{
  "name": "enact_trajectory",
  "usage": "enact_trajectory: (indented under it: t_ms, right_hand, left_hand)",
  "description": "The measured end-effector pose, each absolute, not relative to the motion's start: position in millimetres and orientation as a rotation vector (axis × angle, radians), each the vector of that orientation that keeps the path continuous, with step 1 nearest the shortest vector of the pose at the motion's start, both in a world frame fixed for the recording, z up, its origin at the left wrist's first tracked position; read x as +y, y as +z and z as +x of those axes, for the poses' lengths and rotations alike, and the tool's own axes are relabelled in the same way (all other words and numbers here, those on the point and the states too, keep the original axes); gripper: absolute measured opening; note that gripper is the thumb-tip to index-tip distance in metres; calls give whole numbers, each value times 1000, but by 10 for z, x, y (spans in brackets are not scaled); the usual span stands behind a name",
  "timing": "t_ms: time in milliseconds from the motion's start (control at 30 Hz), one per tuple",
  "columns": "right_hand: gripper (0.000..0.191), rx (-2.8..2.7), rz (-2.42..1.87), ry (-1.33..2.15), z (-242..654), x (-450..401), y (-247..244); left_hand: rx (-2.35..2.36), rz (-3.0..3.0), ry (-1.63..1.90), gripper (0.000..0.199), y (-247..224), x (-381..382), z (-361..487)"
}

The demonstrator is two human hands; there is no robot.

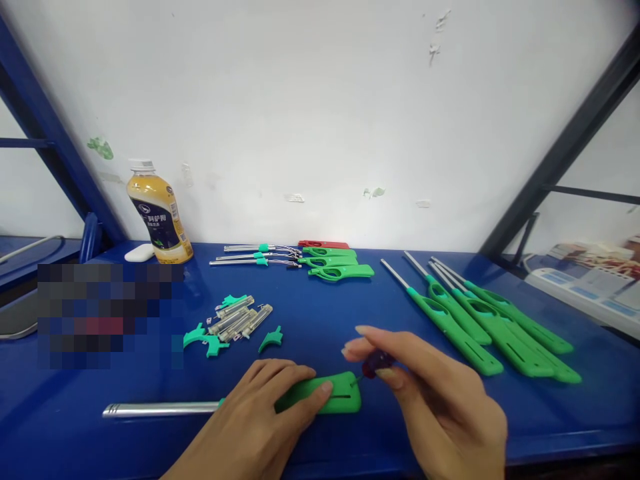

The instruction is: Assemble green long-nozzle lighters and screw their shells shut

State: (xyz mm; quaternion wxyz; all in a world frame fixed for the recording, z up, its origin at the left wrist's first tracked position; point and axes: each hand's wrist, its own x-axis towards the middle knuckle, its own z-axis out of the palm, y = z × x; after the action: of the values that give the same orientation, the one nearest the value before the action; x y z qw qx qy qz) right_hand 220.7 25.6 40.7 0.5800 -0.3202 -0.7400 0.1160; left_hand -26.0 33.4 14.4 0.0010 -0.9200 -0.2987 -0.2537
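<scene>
A long-nosed green lighter (349,388) lies flat on the blue table, its silver tube pointing left. My left hand (265,410) is closed over its body and presses it down, hiding the middle part. In my right hand (435,393) is a small screwdriver (377,364) with a dark reddish-purple handle, pinched between thumb and fingers. The thin shaft reaches the right end of the lighter's green body. Beyond my left hand lie several clear fuel tanks (235,323) in a pile, with turquoise triggers (271,339) around them.
Several assembled green lighters (455,330) lie at the right. Green handle shells (345,271), a red shell (324,244) and metal tubes with wires (240,260) lie along the white wall. A drink bottle (157,220) and a white case (139,253) stand at the back left.
</scene>
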Motion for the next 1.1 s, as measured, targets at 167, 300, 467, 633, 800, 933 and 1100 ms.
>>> enact_trajectory:
  t_ms: [167, 300, 467, 633, 800, 933, 1100]
  right_hand:
    - [42, -1660, -773, 314, 2214, 257, 410]
    - [40, -1668, -764, 318, 2191, 254, 380]
    - [34, -1457, -832, 147, 2243, 237, 424]
    - [13, -1387, -1069, 18, 2543, 308, 394]
    - [9, -1739, -1287, -4, 2738, 466, 180]
    - [16, -1838, -1277, -2, 2711, 461, 164]
    - [32, -2161, -940, 10, 2513, 306, 334]
  left_hand:
    - [-967, -2888, -804, 48, 168, 334, -256]
    - [-962, -2882, -833, 48, 145, 342, -264]
    - [-1009, -2868, -865, 49, 137, 324, -265]
    - [-1049, -2874, -735, 52, 150, 313, -266]
    - [-907, -2740, -766, 43, 61, 319, -292]
    - [-849, -2653, -811, 40, -1, 299, -321]
    - [-810, -2570, -848, 42, 35, 269, -321]
